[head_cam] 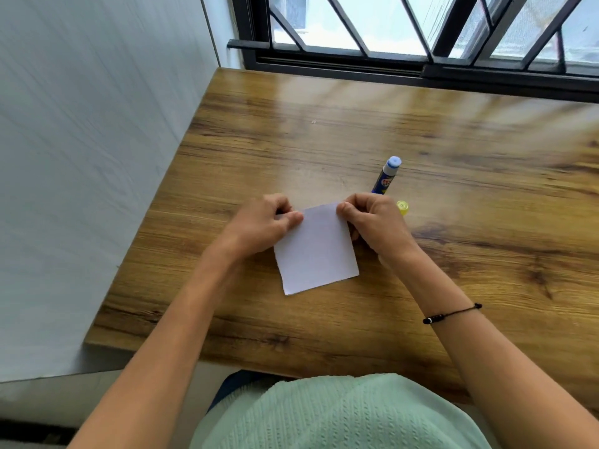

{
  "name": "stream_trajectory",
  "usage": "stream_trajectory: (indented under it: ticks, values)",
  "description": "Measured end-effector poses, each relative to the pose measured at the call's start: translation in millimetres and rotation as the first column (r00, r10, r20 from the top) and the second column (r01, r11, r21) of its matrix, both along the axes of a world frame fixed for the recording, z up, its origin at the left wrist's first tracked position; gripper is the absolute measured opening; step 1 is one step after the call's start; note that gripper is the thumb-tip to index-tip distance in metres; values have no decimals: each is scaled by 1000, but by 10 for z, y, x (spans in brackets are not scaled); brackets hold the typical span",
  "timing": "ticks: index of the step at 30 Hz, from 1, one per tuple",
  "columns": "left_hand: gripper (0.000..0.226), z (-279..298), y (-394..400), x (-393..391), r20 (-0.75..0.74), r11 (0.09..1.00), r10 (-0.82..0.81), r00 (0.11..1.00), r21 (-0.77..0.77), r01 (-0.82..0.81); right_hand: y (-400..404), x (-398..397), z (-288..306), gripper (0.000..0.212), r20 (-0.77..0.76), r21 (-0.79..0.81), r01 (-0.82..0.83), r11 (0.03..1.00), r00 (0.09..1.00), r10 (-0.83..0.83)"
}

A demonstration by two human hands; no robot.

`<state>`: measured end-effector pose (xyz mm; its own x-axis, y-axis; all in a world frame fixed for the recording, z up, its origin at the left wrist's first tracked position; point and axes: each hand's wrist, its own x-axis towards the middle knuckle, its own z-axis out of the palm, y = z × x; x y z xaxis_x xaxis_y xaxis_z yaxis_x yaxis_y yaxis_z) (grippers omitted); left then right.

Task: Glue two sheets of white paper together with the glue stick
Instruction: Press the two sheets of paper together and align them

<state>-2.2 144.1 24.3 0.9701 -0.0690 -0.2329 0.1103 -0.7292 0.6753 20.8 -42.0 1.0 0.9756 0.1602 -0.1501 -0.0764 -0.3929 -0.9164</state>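
Observation:
A small square of white paper lies on the wooden table, slightly rotated. My left hand pinches its far left corner between thumb and fingers. My right hand pinches the far right corner. I cannot tell whether one sheet or two stacked sheets lie there. The glue stick, blue with a printed label, stands uncapped just beyond my right hand, its pale blue tip up. Its yellow cap rests on the table beside my right hand.
A grey-white wall panel borders the table's left edge. A black-framed window with bars runs along the far edge. The table's near edge is close to my light green top.

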Motion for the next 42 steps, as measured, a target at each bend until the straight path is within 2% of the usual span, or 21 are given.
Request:
stream_trajectory:
  ticks: [3, 5, 8, 13, 16, 19, 21, 22, 24, 27, 30, 33, 36, 39, 42]
  values:
    - [15, 152, -136, 50, 15, 985, -171, 985, 37, 170, 69, 0, 44, 17, 43, -47, -161, 986, 986, 163]
    - [18, 164, -237, 78, 81, 979, -193, 978, 81, 187, 102, -4, 69, 19, 94, -78, -191, 978, 976, 198]
    - [18, 150, -295, 113, 198, 995, -96, 975, 36, 91, 89, 8, 121, 21, 117, -8, -135, 991, 984, 135]
    - [23, 174, -181, 149, 309, 980, 190, 932, -119, -160, -23, -128, 79, 17, 166, -36, -91, 995, 981, 96]
    - [30, 140, -81, 113, 284, 945, 311, 907, -194, -263, -69, -236, 37, 16, 154, 18, -82, 996, 985, 79]
    - [29, 59, -71, 78, 170, 918, 371, 913, -217, -333, -55, -233, 22, 17, 158, 70, -6, 998, 987, -5]
    - [10, 50, -52, 72, 75, 949, 304, 950, -110, -295, -20, -207, 34, 19, 138, 141, 77, 987, 986, -97]
    - [9, 77, -43, 52, 66, 969, 247, 967, -27, -246, -3, -192, 50, 19, 135, 155, 96, 983, 984, -117]
    - [38, 114, -44, 18, 174, 994, 64, 983, 80, -79, 17, -149, 102, 17, 149, 125, 62, 990, 986, -80]
    - [48, 212, -153, -35, 375, 982, -155, 914, 161, 100, 39, -66, 226, 15, 204, -35, -88, 995, 974, 93]
    - [33, 267, -251, -4, 453, 949, -252, 855, 291, 125, 43, 32, 372, 14, 246, -98, -188, 977, 947, 207]
    - [11, 331, -263, 17, 502, 950, -268, 822, 278, 140, 41, 97, 498, 15, 269, -117, -256, 960, 922, 278]
    - [8, 370, -258, 26, 528, 982, -164, 833, 168, 86, 84, 134, 538, 15, 263, -31, -265, 964, 928, 263]
    - [11, 401, -235, 10, 560, 998, 26, 828, 35, -55, 99, 108, 449, 16, 246, 80, -206, 975, 952, 181]
    - [13, 397, -112, 12, 528, 971, 236, 816, -101, -215, 52, 16, 260, 15, 192, 97, -164, 982, 971, 143]
